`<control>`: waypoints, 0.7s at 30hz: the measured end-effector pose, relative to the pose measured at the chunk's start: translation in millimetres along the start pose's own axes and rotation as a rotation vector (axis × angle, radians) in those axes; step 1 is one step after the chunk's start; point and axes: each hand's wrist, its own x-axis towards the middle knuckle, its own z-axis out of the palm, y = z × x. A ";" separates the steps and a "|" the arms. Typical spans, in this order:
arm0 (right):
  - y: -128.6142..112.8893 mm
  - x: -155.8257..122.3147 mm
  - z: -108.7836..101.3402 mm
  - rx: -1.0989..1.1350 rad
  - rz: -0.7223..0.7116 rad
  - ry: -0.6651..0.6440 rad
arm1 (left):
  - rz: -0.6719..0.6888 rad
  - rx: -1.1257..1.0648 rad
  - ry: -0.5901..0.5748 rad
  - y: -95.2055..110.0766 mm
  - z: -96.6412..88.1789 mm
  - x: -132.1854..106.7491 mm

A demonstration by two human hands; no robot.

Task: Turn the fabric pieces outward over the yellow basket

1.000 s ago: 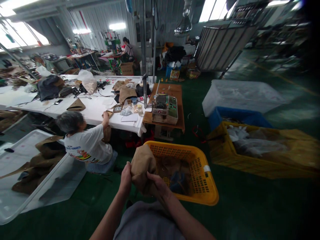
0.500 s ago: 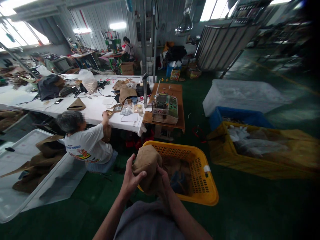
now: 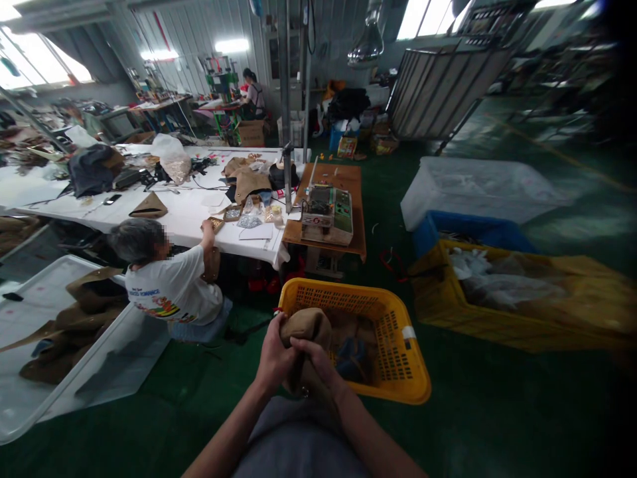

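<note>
We are in a big workshop with a green floor (image 3: pixel 497 425), metal walls and bright windows high up. Down in front of us, both of our hands are wrapped around a tan cloth bundle (image 3: pixel 306 326). Our left hand (image 3: pixel 275 358) grips its left side with the fingers curled shut on the cloth, and our right hand (image 3: pixel 316 362) lies over the front and lower part, fingers bent around it too. The two hands touch each other at the bundle, which bulges out above our fingertips.

Just beyond our fingers, and partly under the bundle, stands a yellow basket (image 3: pixel 398 318) with a slotted wall; more tan and blue pieces lie inside it, though we cannot tell exactly what they are. Further past it is a small wooden table (image 3: pixel 348 179) carrying a boxy machine (image 3: pixel 327 216).

To the left of our hands, well apart, a seated person in a white shirt (image 3: pixel 172 289) reaches up to a long white table (image 3: pixel 189 216) scattered with cloth pieces and small bits. A clear tray (image 3: pixel 119 365) holding brown cloth lies at far left. To the right of our fingers sit a yellow crate (image 3: pixel 448 302), a blue bin (image 3: pixel 472 229) behind it, and a plastic-covered box (image 3: pixel 478 189).
</note>
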 end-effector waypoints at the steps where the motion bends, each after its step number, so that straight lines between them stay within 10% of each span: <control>1: -1.8 0.4 3.9 0.016 0.005 -0.002 | -0.020 -0.034 0.010 -1.8 1.6 -0.5; 11: -13.0 -3.6 -6.6 0.123 -0.049 -0.085 | -0.118 -0.249 -0.142 -1.4 -21.1 -4.1; 21: -5.5 0.2 -9.5 0.180 -0.113 -0.246 | -0.089 -0.283 -0.236 11.1 -6.4 -4.5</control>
